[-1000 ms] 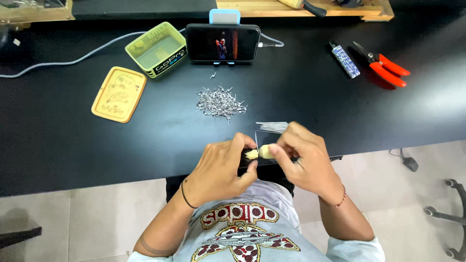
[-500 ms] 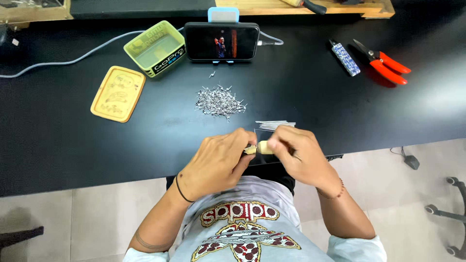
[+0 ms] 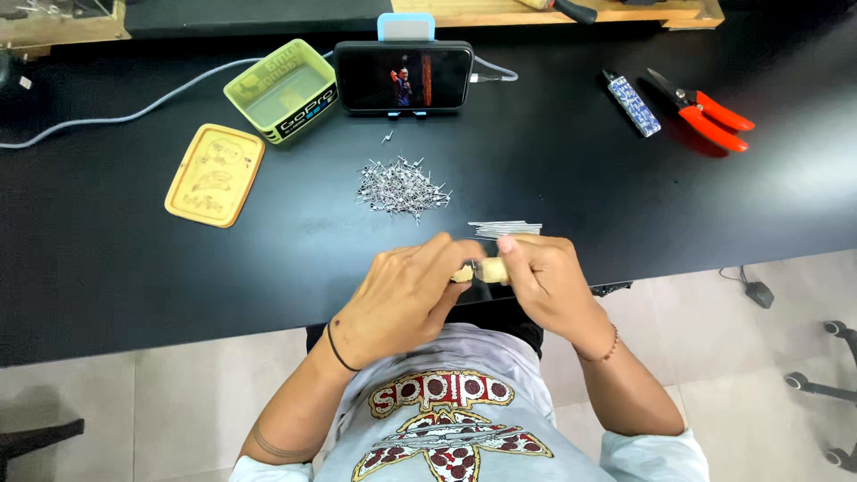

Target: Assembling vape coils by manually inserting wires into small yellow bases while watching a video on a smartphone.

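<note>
My left hand [image 3: 406, 299] and my right hand [image 3: 543, 278] meet at the near edge of the black table [image 3: 116, 268]. Both pinch a small pale wooden handle [image 3: 482, 270] between their fingertips; what sits at its tip is hidden by my fingers. Just beyond my right hand lies a small bundle of thin metal pins [image 3: 505, 228], laid side by side. A loose heap of small metal pins [image 3: 400, 185] is a little farther out, in front of the phone.
A phone [image 3: 404, 76] stands on a blue holder at the back, its screen lit, with a cable [image 3: 134, 112] running left. A green tin [image 3: 281, 89] and its yellow lid [image 3: 215, 174] lie at back left. Red-handled cutters [image 3: 705, 112] and a small patterned object [image 3: 632, 92] lie at back right.
Both hands stay closed on the handle near the table edge, with only slight finger shifts. Nothing on the table has moved.
</note>
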